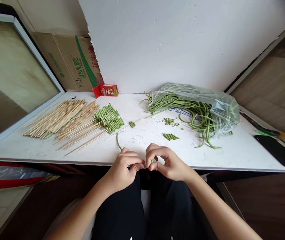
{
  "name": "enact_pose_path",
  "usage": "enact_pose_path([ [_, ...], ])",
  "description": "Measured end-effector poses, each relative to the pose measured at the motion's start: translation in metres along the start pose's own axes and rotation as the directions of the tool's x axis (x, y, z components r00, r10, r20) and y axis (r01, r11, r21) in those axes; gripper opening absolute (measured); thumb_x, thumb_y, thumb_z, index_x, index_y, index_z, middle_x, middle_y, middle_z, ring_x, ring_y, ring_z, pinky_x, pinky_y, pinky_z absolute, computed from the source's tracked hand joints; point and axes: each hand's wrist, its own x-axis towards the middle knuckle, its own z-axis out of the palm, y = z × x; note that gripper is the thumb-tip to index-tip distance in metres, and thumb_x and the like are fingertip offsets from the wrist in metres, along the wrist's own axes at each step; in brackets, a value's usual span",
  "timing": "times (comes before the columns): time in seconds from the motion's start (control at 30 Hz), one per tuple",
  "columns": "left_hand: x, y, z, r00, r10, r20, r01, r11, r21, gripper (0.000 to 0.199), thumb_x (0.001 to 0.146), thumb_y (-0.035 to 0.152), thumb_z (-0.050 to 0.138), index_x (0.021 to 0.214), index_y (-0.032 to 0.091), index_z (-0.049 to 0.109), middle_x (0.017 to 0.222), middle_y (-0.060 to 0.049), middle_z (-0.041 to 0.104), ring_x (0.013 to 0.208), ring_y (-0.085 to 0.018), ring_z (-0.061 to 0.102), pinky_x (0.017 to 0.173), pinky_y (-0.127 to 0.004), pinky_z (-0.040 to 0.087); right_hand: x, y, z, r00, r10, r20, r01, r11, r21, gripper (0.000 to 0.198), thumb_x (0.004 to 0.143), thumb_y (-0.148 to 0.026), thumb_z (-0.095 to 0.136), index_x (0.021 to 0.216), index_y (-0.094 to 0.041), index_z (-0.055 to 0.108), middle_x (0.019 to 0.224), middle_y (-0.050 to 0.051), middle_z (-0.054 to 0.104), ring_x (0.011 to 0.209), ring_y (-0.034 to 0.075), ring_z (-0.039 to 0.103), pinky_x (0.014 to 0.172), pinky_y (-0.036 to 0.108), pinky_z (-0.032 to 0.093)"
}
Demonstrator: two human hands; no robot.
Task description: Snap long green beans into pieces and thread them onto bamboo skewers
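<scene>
My left hand is closed around a long green bean, whose free end curves up past the knuckles over the table edge. Close beside it, my right hand pinches the bean's other end between thumb and fingers. Both sets of fingertips nearly meet above my lap. Beyond the hands lie a short row of cut bean pieces and a scatter of small bean bits. A skewer with a small bean bundle on it rests left of these.
Skewered bean bundles are piled at the left, with bare bamboo skewers next to them. A clear plastic bag of long beans lies at the right. A red box stands at the back; a black phone lies near the right edge.
</scene>
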Motion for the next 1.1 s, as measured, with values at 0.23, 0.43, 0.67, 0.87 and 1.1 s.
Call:
enact_pose_path([
  [0.23,0.000,-0.008,0.003,0.997,-0.041,-0.071,0.040,0.999,-0.018,0.024,0.106,0.032,0.059,0.097,0.023,0.080,0.089,-0.005,0.081,0.079,-0.018,0.070,0.086,-0.035,0.046,-0.012,0.050,-0.067,0.852,-0.016,-0.524,-0.293,0.814,-0.502,0.038,0.096,-0.059,0.068,0.096,-0.025,0.085,0.085,0.010,0.074,0.086,0.028,0.063,0.081,0.044,0.049],
  [0.43,-0.001,-0.011,0.008,0.996,-0.065,-0.055,0.063,0.998,-0.029,0.022,0.105,0.033,0.061,0.098,0.024,0.081,0.092,-0.004,0.081,0.081,-0.018,0.072,0.088,-0.035,0.047,-0.029,0.096,-0.110,0.734,0.084,-0.674,-0.577,0.600,-0.554,0.052,0.097,-0.063,0.057,0.096,-0.019,0.085,0.087,0.014,0.077,0.083,0.031,0.066,0.081,0.044,0.050],
  [0.67,-0.001,-0.011,0.009,0.996,-0.084,-0.039,0.083,0.996,-0.020,0.021,0.105,0.032,0.062,0.100,0.024,0.081,0.094,-0.005,0.081,0.086,-0.019,0.073,0.089,-0.035,0.051,-0.031,0.088,-0.114,0.712,0.190,-0.676,-0.606,0.654,-0.454,0.064,0.106,-0.062,0.036,0.095,-0.019,0.082,0.101,0.015,0.083,0.098,0.034,0.074,0.091,0.044,0.051],
  [0.87,0.001,-0.007,0.006,0.993,-0.107,-0.055,0.103,0.993,-0.064,0.024,0.106,0.028,0.057,0.111,0.021,0.079,0.101,-0.009,0.077,0.088,-0.019,0.072,0.077,-0.030,0.058,-0.032,0.087,-0.114,0.746,0.236,-0.623,-0.559,0.731,-0.391,0.074,0.105,-0.072,0.028,0.102,-0.020,0.082,0.098,0.013,0.083,0.092,0.032,0.075,0.086,0.043,0.054],
  [1.1,-0.003,-0.015,0.011,0.984,-0.116,-0.137,0.108,0.992,-0.059,0.041,0.103,0.021,0.059,0.143,0.025,0.065,0.111,-0.008,0.077,0.104,-0.020,0.074,0.095,-0.034,0.062,-0.020,0.075,-0.091,0.792,-0.024,-0.610,-0.470,0.613,-0.635,0.055,0.106,-0.061,0.044,0.101,-0.019,0.080,0.105,0.015,0.080,0.105,0.037,0.065,0.096,0.052,0.047],
])
